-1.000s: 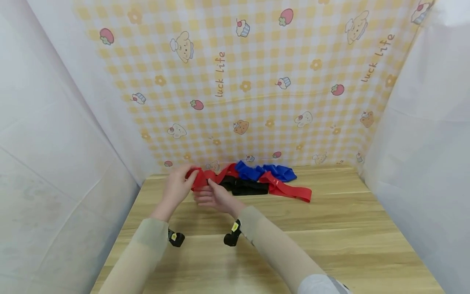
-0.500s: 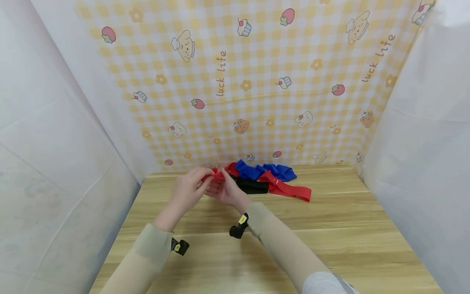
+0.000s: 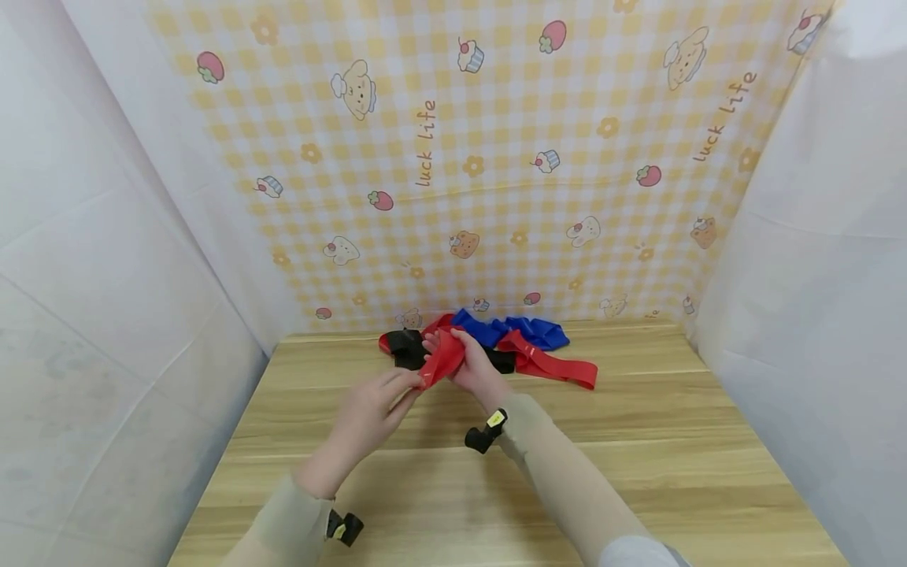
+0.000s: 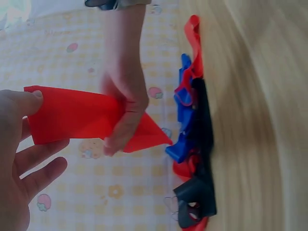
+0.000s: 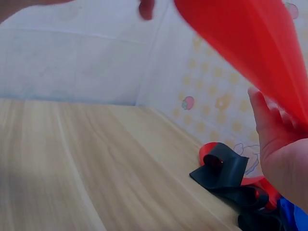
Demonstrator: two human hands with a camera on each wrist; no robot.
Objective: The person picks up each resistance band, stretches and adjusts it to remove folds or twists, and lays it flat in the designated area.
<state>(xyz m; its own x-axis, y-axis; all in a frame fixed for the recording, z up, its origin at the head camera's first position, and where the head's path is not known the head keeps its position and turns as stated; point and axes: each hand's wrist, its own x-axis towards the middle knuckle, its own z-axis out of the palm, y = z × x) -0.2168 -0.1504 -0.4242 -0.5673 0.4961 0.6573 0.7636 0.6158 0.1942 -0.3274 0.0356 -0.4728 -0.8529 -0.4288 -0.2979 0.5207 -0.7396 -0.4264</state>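
A red elastic band point(image 3: 445, 358) is stretched between both hands, raised off the table. My left hand point(image 3: 375, 405) pinches its near end, the thumb point(image 4: 35, 96) lying on the flat face in the left wrist view. Further along, my right hand point(image 3: 478, 370) holds the band, its thumb and palm wrapped against it. Just beyond the hands lie black bands point(image 3: 407, 349), partly hidden by the right hand. The right wrist view has the held band blurred across its top, above a loosely coiled black band point(image 5: 226, 168).
Crumpled blue bands point(image 3: 534, 331) lie along the back of the wooden table point(image 3: 602, 472). Another red band point(image 3: 560, 368) stretches out to their right. A patterned cloth point(image 3: 468, 205) hangs behind, and white sheets point(image 3: 815, 276) flank both sides.
Both hands have shifted right with the red band. The left hand has drawn its end toward the body, opening the band out. The black band at the left now shows.
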